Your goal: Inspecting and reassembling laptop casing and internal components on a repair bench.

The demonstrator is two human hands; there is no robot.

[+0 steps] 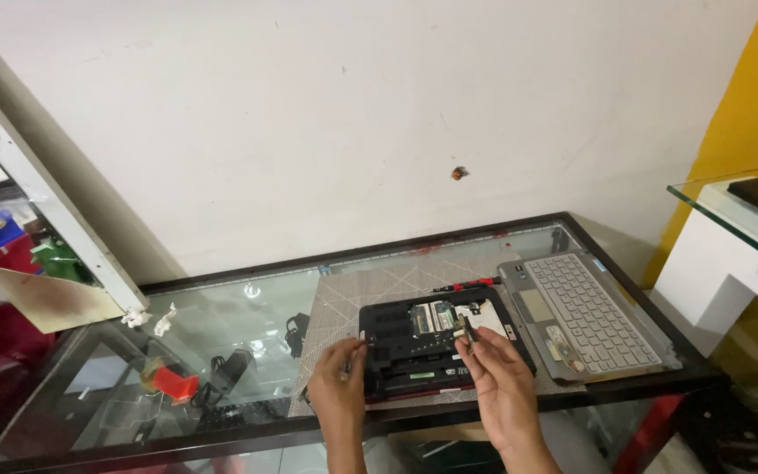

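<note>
black opened laptop base [436, 338], circuit board exposed, left hand [337, 386] gripping its edge, right hand [495, 369] pinching a thin tool [467, 328]

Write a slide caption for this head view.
Two hands, left and right, work over an opened black laptop base on a glass counter.

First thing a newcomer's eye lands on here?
The opened black laptop base at the near edge of the glass counter, circuit board exposed, with the left hand at its left edge and the right hand pinching a small dark part over it. To its right lies a detached silver keyboard panel; behind it, a red-handled screwdriver.
</note>
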